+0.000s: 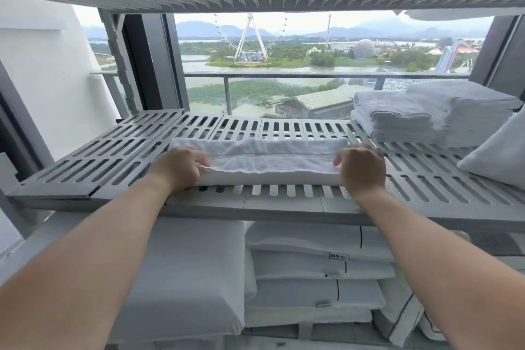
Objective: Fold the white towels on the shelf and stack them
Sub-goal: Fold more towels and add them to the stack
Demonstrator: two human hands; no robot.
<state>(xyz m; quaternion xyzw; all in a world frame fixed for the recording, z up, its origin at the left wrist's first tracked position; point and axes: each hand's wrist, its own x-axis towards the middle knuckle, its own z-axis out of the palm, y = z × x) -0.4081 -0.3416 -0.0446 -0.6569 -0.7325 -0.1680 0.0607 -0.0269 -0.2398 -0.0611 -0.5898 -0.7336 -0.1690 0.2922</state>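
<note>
While folding the towel [255,163] lengthwise, keep both ends level and bring the near hem square onto the far one: no skew, no trapped creases. Smooth the top layer flat before the next fold; otherwise likely to sit crooked on the stack [426,116]. Judged mid-fold: already doubled into a long band, not yet short enough to stack.

Lies along the front edge of the shelf [113,156], roughly midway between its left and right ends, long side parallel to that edge. Stack of folded towels found at the back right corner, well apart from the band.

Left hand [177,166]: narrow, fingers curled, pinching the upper layer at the towel's left end. Right hand [362,169]: likewise curled over the right end, with fingertips mostly hidden behind the hand — cannot tell the exact hold beyond a grip on the cloth. Both wrists over the front edge. Advise equal pull from both ends — keeps the band taut and the hems aligned.
</note>
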